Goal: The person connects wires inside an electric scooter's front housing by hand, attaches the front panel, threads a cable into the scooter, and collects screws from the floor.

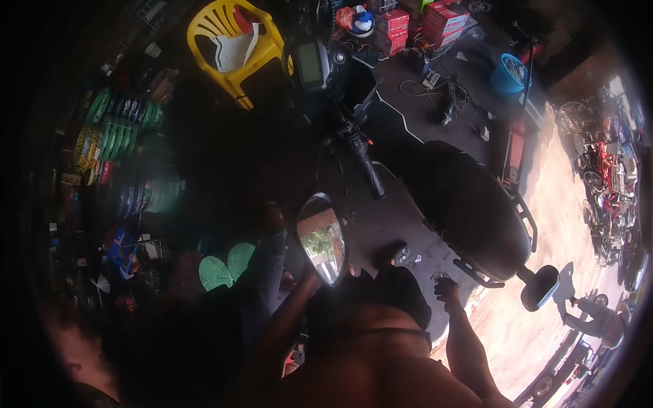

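Observation:
My right hand (447, 291) hangs below the black scooter seat (469, 204), its fingers curled; what they may hold is too small and dark to make out. My left forearm reaches up to the scooter's mirror (322, 241), which hides my left hand. Above the mirror is the black handlebar grip (367, 170), with the display (310, 62) further up. A second mirror (540, 288) lies past the seat's lower right end.
A yellow chair (265, 58) with white sheets stands upper left. Coiled tubes or tyres (119, 139) line the left. Red boxes (443, 24), cables and a blue basket (510, 73) are at the top. Another person (598, 323) is outside at right; part of someone shows lower left.

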Tool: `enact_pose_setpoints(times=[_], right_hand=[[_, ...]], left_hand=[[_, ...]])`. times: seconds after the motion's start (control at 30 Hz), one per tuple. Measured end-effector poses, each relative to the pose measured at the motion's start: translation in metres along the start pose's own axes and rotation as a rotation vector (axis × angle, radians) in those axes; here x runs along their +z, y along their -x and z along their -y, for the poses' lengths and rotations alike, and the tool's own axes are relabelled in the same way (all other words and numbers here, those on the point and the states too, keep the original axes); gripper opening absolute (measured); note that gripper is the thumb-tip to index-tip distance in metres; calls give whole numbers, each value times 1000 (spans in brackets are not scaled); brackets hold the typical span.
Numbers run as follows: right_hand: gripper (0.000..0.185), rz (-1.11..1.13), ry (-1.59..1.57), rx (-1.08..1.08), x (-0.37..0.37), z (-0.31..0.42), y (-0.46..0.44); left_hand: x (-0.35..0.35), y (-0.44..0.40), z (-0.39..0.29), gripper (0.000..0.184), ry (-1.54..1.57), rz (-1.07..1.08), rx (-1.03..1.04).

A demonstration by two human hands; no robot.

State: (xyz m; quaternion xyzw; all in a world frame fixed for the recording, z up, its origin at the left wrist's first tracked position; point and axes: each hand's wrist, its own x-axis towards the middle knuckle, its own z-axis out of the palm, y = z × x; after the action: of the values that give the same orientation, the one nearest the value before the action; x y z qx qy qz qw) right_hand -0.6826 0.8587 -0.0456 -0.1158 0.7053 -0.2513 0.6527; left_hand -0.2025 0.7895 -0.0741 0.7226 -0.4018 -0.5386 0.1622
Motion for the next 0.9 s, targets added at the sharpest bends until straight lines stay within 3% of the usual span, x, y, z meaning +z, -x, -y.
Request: enact_pose_setpoints(times=[0.27,0.37,0.57,0.77,0.9], right_hand=[[24,18,48,20,-12,6,9],[23,-82,157,21,12,25,18],[28,-32,138,-119,27,30,11],[26,-61,55,-27,31,22,4],[23,-32,78,61,13,-3,-13]], left_hand=[[12,-8,-4,58,13,-31,3],[12,-5,0,60,3,-35,-6],[14,0,7,62,-21,-37,-32],[10,5,1,64,-124,1,-30],[29,8,-38,66,-362,90,61]])
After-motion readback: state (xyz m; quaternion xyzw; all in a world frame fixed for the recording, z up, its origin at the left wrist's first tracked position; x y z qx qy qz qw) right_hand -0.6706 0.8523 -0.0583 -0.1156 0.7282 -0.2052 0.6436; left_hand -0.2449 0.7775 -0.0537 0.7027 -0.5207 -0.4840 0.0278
